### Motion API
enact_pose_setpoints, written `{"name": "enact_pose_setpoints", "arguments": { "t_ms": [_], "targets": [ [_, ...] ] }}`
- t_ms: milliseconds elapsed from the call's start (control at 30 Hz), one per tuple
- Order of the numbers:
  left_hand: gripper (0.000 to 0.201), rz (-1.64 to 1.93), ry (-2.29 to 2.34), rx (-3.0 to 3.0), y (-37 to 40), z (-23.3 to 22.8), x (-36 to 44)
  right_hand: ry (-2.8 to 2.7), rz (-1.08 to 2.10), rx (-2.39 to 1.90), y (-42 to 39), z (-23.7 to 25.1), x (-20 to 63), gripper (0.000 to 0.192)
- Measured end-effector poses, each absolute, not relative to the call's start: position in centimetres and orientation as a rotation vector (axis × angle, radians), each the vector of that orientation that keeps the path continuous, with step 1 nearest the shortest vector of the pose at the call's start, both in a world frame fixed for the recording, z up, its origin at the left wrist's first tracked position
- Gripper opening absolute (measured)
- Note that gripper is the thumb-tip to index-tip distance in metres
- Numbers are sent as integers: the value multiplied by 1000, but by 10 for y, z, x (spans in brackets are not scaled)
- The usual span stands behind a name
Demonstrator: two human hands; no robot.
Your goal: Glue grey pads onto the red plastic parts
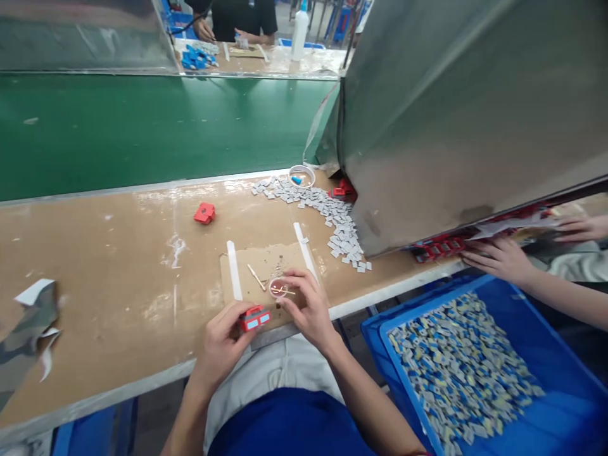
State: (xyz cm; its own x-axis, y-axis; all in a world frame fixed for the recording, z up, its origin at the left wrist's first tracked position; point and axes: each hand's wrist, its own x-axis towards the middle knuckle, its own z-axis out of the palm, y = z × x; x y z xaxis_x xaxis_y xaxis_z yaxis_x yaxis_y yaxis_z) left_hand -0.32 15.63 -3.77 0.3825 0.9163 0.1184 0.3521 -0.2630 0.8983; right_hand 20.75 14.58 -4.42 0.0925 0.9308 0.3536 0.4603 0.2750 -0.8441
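We see the left hand (223,342) gripping a small red plastic part (254,318) with grey inserts, fingers closed around its left end, held just over the near edge of the brown workbench (118,266). The right hand (308,307) sits just beside it, fingertips pinched on a thin stick (284,291) that lies across a small round pink-rimmed cup (278,288); hand is closed on the stick, touching the cup rim. Cup rests on a taped-down cardboard pad (266,263), with a second wooden stick (256,277) lying on the pad to the left of the cup. Another red part (204,213) lies alone further back on the bench. A trail of small grey tiles (327,215) runs along the bench from a white round dish (301,175) toward a tilted metal hood (465,114). To the right, a blue bin (565,405) holds a heap of grey pieces. A co-worker's hands (498,259) reach in under the hood from the right. Green conveyor belt (156,126) runs behind the bench.
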Motion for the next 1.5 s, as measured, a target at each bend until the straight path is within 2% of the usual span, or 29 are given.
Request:
{"name": "enact_pose_setpoints", "arguments": {
  "t_ms": [67, 233, 367, 533, 700, 833, 967, 1133, 1267, 1500],
  "targets": [
    [12, 860, 1097, 1814, 157, -37, -4, -1532, 485, -1387, 142, -41, 226, 25],
    [12, 849, 1088, 1829, 159, -37, -4, -1397, 100, -1802, 128, -43, 310, 20],
    [13, 829, 1092, 1826, 160, -39, -5, -1620, 53, -1908, 122, -57, 354, 22],
    [14, 868, 1102, 1831, 159, -37, -4, -1818, 2, -1906, 124, -64, 367, 28],
    [12, 909, 1086, 1807, 159, -36, -2, -1927, 68, -1851, 121, -44, 367, 27],
    [26, 915, 1095, 1807, 159, -38, -4, -2001, 202, -1848, 119, -33, 357, 24],
    [36, 904, 1102, 1811, 157, -40, -6, -2032, 299, -1826, 129, -38, 342, 31],
    [37, 886, 1093, 1778, 155, -42, -8, -1894, 451, -1737, 139, -44, 330, 17],
    [41, 864, 1035, 1767, 155, -43, -11, -1829, 471, -1675, 137, -44, 325, 22],
    [37, 871, 1016, 1731, 156, -41, -12, -1664, 568, -1646, 127, -30, 311, 17]
  ]
}}
